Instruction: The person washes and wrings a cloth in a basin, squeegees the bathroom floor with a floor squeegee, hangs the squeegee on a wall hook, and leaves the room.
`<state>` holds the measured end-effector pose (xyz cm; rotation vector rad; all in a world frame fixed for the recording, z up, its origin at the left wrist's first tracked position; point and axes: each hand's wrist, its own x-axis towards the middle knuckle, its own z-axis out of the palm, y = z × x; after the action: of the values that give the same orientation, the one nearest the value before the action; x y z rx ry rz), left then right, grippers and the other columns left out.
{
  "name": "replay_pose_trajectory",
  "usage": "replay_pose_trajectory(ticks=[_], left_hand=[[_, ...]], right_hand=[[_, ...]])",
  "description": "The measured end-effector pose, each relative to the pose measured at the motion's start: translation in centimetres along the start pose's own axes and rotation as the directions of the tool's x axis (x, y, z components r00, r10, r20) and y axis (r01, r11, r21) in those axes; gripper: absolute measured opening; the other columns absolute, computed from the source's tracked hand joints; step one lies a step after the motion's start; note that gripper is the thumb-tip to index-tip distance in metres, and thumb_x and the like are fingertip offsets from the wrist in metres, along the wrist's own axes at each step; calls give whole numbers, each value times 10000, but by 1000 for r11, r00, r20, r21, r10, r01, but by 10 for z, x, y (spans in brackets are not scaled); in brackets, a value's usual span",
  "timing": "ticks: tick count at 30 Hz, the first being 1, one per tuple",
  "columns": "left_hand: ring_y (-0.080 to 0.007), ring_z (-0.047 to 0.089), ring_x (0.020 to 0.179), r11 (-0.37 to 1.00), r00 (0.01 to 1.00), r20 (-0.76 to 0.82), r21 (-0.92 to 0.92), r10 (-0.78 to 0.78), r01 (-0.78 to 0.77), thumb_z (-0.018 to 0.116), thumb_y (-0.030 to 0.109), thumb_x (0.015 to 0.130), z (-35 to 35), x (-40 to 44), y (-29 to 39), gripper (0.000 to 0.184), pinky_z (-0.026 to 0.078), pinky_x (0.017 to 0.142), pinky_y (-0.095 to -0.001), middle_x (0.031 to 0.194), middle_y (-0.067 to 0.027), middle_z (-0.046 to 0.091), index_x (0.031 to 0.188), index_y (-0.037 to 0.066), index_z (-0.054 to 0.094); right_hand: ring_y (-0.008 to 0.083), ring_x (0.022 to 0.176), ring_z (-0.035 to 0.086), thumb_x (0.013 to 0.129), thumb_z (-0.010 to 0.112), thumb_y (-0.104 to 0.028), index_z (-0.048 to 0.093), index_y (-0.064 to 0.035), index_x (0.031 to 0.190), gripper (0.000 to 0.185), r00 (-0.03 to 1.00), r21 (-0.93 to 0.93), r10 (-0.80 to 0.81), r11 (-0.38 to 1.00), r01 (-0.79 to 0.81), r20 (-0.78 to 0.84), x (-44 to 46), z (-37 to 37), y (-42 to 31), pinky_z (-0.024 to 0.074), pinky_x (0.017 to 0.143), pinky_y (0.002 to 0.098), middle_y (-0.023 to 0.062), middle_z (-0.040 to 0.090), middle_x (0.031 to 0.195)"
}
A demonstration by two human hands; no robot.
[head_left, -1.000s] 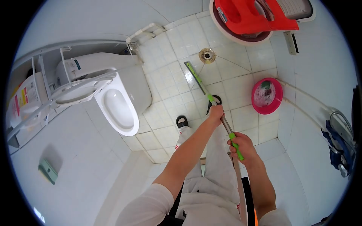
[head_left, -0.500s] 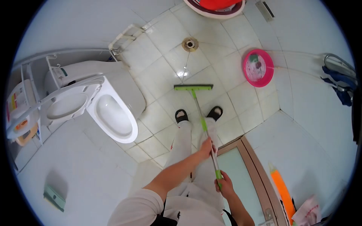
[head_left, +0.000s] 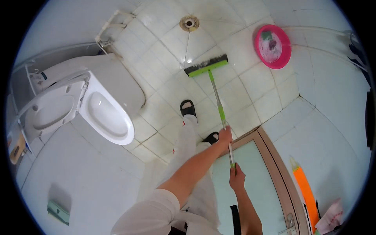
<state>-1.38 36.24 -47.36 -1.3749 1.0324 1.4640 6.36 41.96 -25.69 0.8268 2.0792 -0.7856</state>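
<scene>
A green floor brush with dark bristles lies across the tiled floor, below the round drain. Its silver and green pole runs down toward my body. Fingers wrapped round the middle of the pole, my left hand is closed just above the bare metal section. Lower down, my right hand is closed on the pole's green end. Black sandals are on my feet, on either side of the line of the pole.
On the right stands a pink basin with suds and a green item in it. A white toilet with raised lid is at left. The door is at lower right, near an orange object and a pink cloth.
The brush head has swung from pointing along the pole to lying crosswise, and its bristles now show. The view has turned toward the door. Both hands keep hold of the pole.
</scene>
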Motion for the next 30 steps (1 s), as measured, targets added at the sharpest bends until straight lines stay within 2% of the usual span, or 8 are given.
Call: replay_pose_trajectory(ticks=[6,8,11,14,19,23,26,30], left_hand=[[-216,488,392,981,988,76,-148,138,-126,416,431,958,9,9,80,479,390,343,-373,541,-102,485,792,-17,454],[-207,533,461,990,969,225,69,104,-122,397,451,961,11,-19,67,444,433,395,-372,614,-98,527,850,24,447],[-222,572,541,946,928,362,323,-85,-40,431,456,954,11,-60,23,418,531,544,-372,801,-117,594,1012,47,492],[-190,579,550,941,925,380,322,-26,-106,477,403,951,-14,-88,-5,375,496,517,-335,748,-100,599,1056,44,494],[-169,599,599,951,979,189,307,-80,18,484,370,957,-105,-84,25,327,486,519,-300,731,-82,604,1099,77,505],[-163,605,610,942,999,20,331,43,-47,499,361,945,-155,-78,69,318,494,536,-307,775,-84,613,1066,68,530],[-164,616,657,940,994,-51,333,95,-73,508,331,935,-159,-91,103,300,512,590,-321,798,-76,623,1102,83,524],[-157,618,646,945,975,-107,288,194,-157,537,283,928,-147,-106,121,279,509,574,-299,785,-81,623,1086,54,534]], right_hand=[[418,771,639,932,524,-196,561,-45,1231,337,997,-55,-63,997,61,-38,34,-29,-55,502,655,444,226,658,867],[413,760,642,937,514,-194,565,-57,1231,329,982,-73,-145,988,137,-123,20,-40,-35,502,661,437,224,658,865],[312,695,650,951,511,-207,558,-36,1253,350,996,29,6,1000,-3,-93,-7,-51,37,498,624,372,182,673,839],[269,719,654,955,514,-203,560,-36,1266,356,969,60,246,968,-245,-8,-5,-81,73,500,622,344,178,681,872],[364,908,634,947,498,-209,598,-7,1156,307,987,-183,-107,979,84,-119,92,-113,133,496,774,394,234,647,979],[428,913,611,939,503,-250,597,-42,1175,329,982,-234,-148,965,117,-121,159,-161,19,504,791,461,247,647,983],[413,792,633,923,536,-256,614,-56,1139,305,940,-389,-305,893,226,-154,182,-213,-46,507,682,464,240,649,837],[421,735,635,902,566,-314,626,-92,1008,254,922,-562,-335,808,175,-194,174,-313,-112,508,647,517,212,653,749]])
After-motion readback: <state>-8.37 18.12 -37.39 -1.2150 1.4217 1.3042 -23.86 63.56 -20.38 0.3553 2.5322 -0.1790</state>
